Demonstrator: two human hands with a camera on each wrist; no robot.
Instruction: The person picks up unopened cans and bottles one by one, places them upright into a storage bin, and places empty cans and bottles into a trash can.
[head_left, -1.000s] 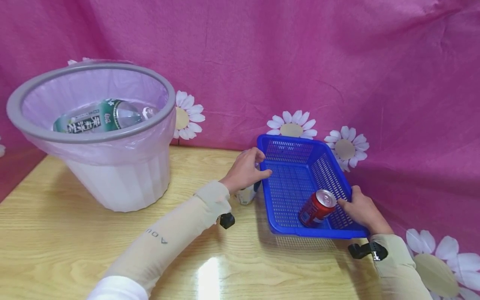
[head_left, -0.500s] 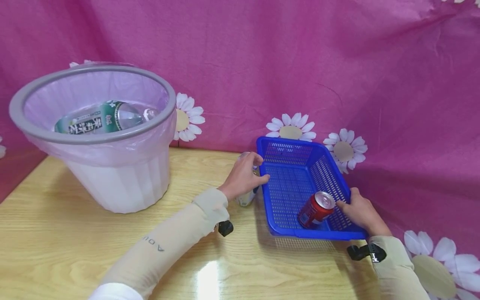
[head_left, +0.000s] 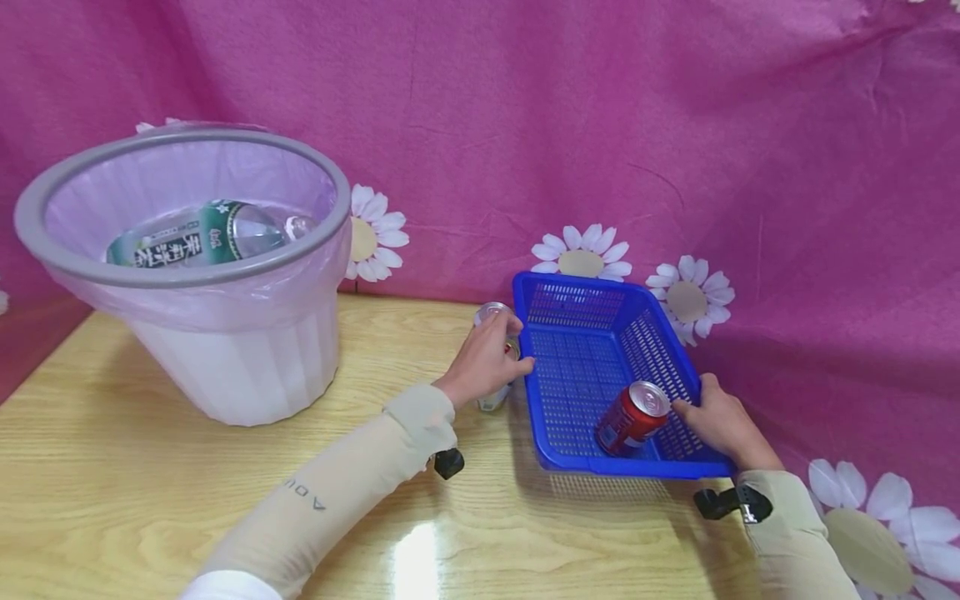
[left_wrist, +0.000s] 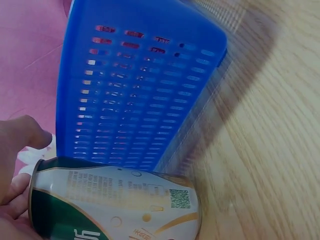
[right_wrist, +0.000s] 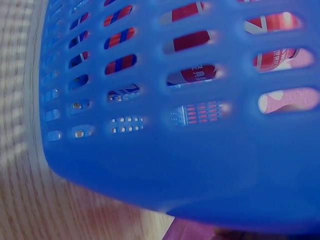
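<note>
A blue plastic basket (head_left: 577,367) sits on the table with a red drink can (head_left: 633,418) standing slightly tilted inside it. My right hand (head_left: 723,423) grips the basket's right rim, the thumb over the inner side. Left of the basket stands a white and green drink can (left_wrist: 115,200), mostly covered in the head view by my left hand (head_left: 483,358). That hand's thumb is spread away from the can, and its other fingers lie around the far side near the can's top. Just behind the hand shows the silver top of another can (head_left: 492,310).
A white bin (head_left: 240,367) with a grey rim and a lilac liner stands at the left. A green-labelled plastic bottle (head_left: 202,233) lies in it. Behind the wooden table (head_left: 360,533) hangs a pink cloth (head_left: 465,125) with daisies.
My left hand has drawn slightly back and left, its thumb moving off the basket's rim area and more of the cans behind it showing. The right hand and basket have stayed put.
</note>
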